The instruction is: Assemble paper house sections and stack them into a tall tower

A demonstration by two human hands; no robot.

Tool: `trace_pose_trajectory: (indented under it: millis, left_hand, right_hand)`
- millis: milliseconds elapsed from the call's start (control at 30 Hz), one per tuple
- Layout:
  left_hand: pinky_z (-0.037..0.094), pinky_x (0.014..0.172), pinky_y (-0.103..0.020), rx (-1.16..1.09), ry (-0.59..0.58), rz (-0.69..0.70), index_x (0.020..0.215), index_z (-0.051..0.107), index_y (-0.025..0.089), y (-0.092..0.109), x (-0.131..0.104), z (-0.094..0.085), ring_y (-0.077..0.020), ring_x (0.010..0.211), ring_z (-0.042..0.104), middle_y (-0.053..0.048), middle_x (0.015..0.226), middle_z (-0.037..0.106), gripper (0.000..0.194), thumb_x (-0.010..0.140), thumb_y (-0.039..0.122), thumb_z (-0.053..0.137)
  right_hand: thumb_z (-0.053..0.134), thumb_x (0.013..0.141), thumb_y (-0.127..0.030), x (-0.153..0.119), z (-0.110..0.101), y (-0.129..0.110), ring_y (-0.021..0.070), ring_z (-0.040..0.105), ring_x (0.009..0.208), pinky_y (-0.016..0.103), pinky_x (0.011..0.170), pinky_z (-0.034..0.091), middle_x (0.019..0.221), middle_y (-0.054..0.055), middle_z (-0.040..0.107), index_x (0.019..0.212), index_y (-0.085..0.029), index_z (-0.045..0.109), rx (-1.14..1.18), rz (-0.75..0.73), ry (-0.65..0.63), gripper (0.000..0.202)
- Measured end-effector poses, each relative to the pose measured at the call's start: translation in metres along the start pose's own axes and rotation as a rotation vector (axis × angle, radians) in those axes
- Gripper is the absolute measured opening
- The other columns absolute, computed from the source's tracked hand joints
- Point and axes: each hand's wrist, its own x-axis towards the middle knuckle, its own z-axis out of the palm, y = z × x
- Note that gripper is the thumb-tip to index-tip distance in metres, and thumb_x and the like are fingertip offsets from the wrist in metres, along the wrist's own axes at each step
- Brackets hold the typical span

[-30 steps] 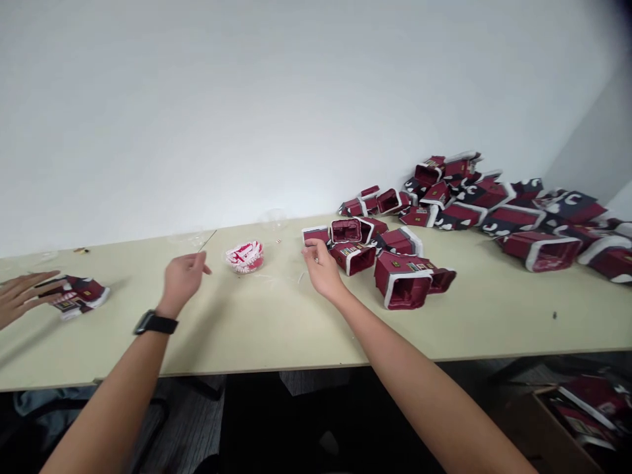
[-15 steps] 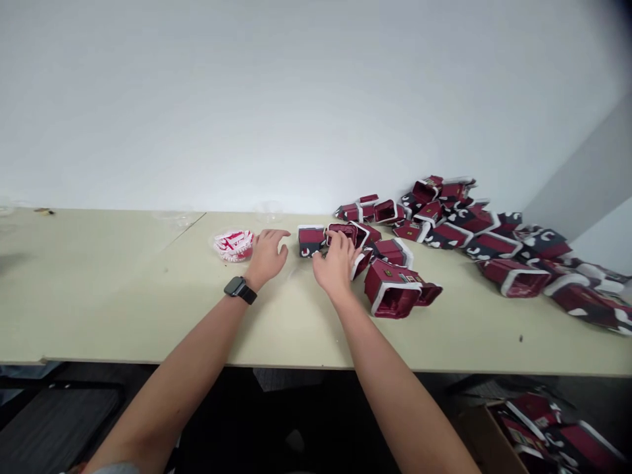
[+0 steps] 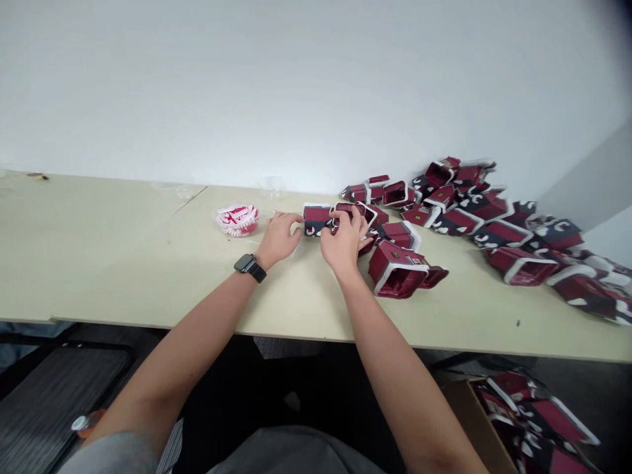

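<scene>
Wall, white and plain (image 3: 247, 85): being fronted by a long, pale cream, flat-topped table (image 3: 148, 276). Heap of maroon, dark grey and white house-shaped pieces (image 3: 494, 212): being carried towards the table's right end. Box, brown cardboard, open-topped (image 3: 476, 422): being placed below the table's front edge at right, with like pieces being held inside. Large house-shaped piece, maroon, white-rimmed at its open base (image 3: 401, 280): being laid on its side, base being turned frontward. Right hand (image 3: 343, 245): being held over a near cluster of maroon and white pieces (image 3: 378, 215), fingers being spread; whether its grip is being closed on any cannot be told. Left hand (image 3: 280, 238): being held over the table, thumb and fingers being parted. Bundle of red and white bits in clear plastic (image 3: 237, 220): being carried left of both hands. Smaller house-shaped piece, maroon, dark grey and white (image 3: 317, 219): being flanked on the table by both hands; contact cannot be told. Bottle, orange, white-capped (image 3: 90, 423): being partly hidden by the left arm (image 3: 197, 339). Watch, black, square-faced (image 3: 245, 264): being worn at the left wrist.
</scene>
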Motion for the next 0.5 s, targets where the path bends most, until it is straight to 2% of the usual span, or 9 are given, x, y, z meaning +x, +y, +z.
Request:
trace_pose_trajectory:
  millis: [100,233,367,500]
  left_hand:
    - [0.043,0.111,-0.052,0.003,-0.020,-0.013,0.116,0.072,0.018,-0.002,0.000,0.001,-0.0314,0.121,0.061,-0.012,0.125,0.076,0.031,0.091,0.017,0.054]
    - [0.043,0.111,-0.048,-0.005,-0.033,0.014,0.116,0.073,0.018,-0.007,0.002,0.004,-0.0291,0.119,0.063,-0.010,0.125,0.076,0.028,0.094,0.021,0.056]
    - [0.038,0.116,-0.048,-0.060,-0.095,0.069,0.128,0.072,0.021,-0.010,0.002,0.009,-0.0282,0.124,0.062,-0.008,0.134,0.074,0.036,0.097,0.034,0.059]
    - [0.040,0.115,-0.047,-0.108,-0.146,0.148,0.137,0.070,0.024,-0.007,-0.001,0.016,-0.0284,0.128,0.061,-0.007,0.143,0.070,0.047,0.092,0.029,0.061]
  right_hand:
    - [0.056,0.080,-0.014,-0.005,0.004,-0.002,0.0420,0.032,0.151,0.080,0.119,0.021,0.163,0.018,0.040,0.113,-0.023,0.063,0.023,-0.072,-0.058,0.035]
    - [0.054,0.084,-0.016,-0.010,0.009,-0.003,0.0390,0.035,0.149,0.068,0.119,0.034,0.158,0.019,0.039,0.118,-0.022,0.060,0.035,-0.145,-0.091,0.035]
    - [0.052,0.085,-0.016,-0.010,0.009,-0.003,0.0369,0.046,0.136,0.065,0.113,0.041,0.143,0.016,0.047,0.113,-0.024,0.060,0.029,-0.131,-0.085,0.030]
    - [0.050,0.083,-0.013,-0.011,0.008,-0.005,0.0318,0.051,0.124,0.056,0.111,0.045,0.129,0.013,0.054,0.106,-0.024,0.061,0.045,-0.200,-0.045,0.028]
